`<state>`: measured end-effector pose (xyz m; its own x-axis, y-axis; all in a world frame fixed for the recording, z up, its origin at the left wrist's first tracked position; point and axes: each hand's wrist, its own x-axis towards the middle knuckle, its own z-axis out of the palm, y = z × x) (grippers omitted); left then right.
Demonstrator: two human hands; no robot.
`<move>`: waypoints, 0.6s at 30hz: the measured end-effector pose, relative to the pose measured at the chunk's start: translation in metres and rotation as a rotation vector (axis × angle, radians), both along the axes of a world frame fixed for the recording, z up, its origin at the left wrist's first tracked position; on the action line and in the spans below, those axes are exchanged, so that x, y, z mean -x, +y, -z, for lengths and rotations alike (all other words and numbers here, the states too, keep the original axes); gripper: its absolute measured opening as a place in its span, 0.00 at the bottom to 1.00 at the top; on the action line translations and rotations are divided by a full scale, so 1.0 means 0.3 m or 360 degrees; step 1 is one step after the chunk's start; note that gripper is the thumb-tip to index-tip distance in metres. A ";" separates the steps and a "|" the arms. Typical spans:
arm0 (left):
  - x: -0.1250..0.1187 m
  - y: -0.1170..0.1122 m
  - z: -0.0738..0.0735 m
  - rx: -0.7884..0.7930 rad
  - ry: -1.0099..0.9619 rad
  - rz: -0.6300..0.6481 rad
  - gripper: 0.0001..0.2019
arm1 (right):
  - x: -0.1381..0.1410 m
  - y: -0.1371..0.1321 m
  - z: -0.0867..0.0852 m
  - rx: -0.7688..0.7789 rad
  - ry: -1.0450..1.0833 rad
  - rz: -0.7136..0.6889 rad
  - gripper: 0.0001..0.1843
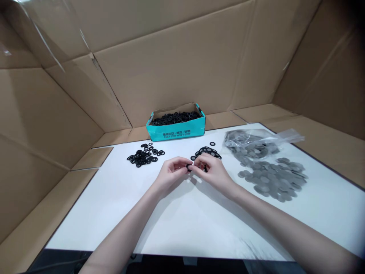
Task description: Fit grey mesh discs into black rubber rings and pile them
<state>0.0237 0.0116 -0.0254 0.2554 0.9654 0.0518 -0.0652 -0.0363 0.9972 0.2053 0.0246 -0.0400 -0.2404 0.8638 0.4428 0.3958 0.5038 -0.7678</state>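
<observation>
Between my two hands, above the middle of the white table, is a small black ring [188,167]. My left hand [172,172] pinches it from the left with thumb and fingers. The thumb of my right hand [210,169] presses at its right side, fingers curled. Whether a grey disc sits inside the ring is hidden by my fingers. Just behind my right hand lies a pile of black rings with grey centres [205,151]. To the left is a heap of open black rings [142,156]. Loose grey discs [275,179] are spread out on the right.
A turquoise box [176,131] full of black rings stands at the back of the white table [105,217]. A clear plastic bag [251,142] holding grey discs lies at the back right. Cardboard walls [176,64] enclose the back and sides.
</observation>
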 end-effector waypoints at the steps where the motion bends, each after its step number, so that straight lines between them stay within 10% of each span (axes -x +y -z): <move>1: 0.000 0.000 0.001 -0.0004 -0.0008 0.0005 0.11 | 0.000 0.001 0.001 0.0008 -0.0019 -0.0012 0.12; 18: -0.005 -0.009 -0.017 0.0019 -0.0009 -0.0053 0.15 | 0.004 -0.007 -0.004 0.0080 0.0073 -0.0232 0.13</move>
<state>0.0252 0.0089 -0.0203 0.2226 0.9740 0.0419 -0.0697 -0.0269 0.9972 0.2041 0.0226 -0.0388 -0.3451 0.8426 0.4134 0.2852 0.5138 -0.8091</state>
